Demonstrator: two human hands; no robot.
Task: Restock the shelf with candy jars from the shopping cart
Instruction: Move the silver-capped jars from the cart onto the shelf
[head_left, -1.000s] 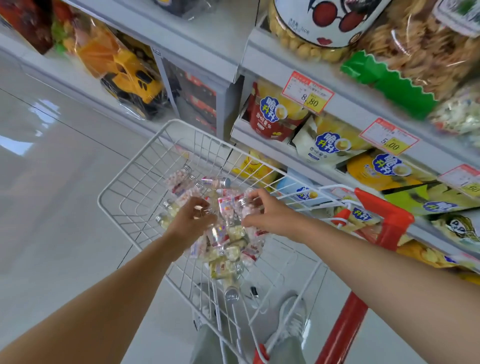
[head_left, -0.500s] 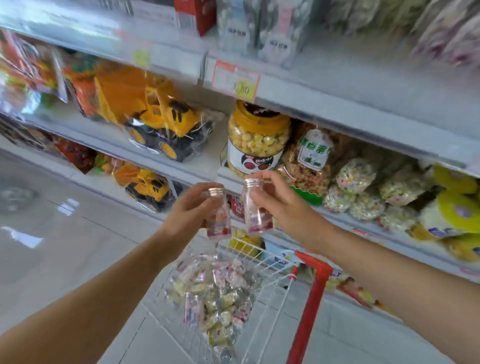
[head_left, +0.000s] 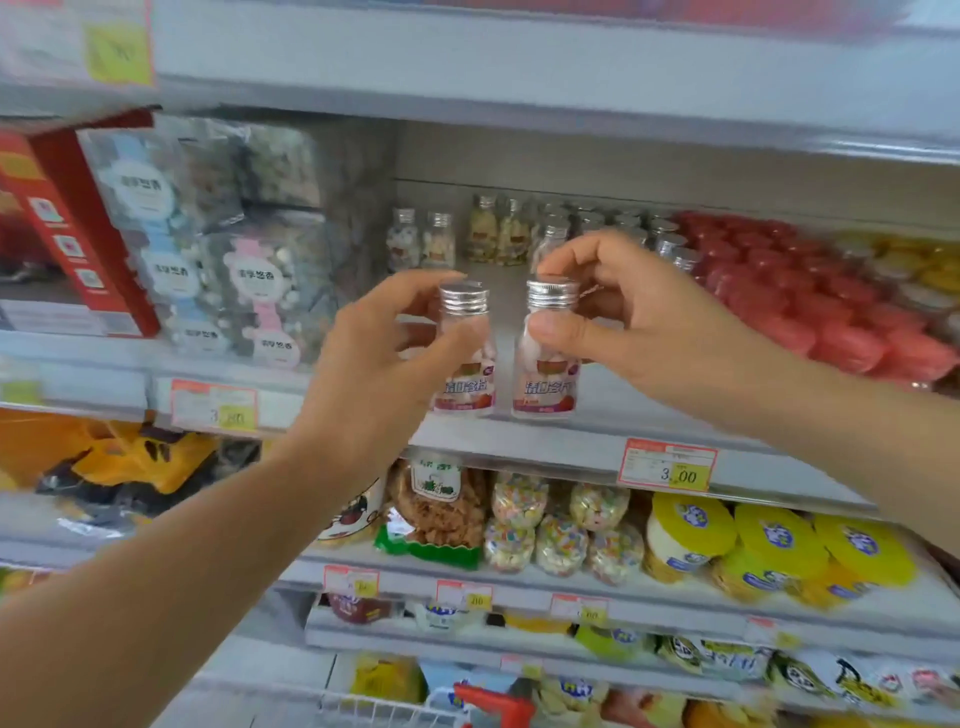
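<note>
Above the shelf front, left hand fingers pinch one silver-capped candy jar; right hand grips a second jar. Placement step; judged next, set both upright before the rear jars.

The price tag on the shelf edge reads 3.00.

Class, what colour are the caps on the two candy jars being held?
Shiny silver caps on both candy jars; the head view shows it best.

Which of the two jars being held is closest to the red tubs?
The right jar, gripped by the right hand; the left jar, in the left hand, is farther from the red tubs.
</note>
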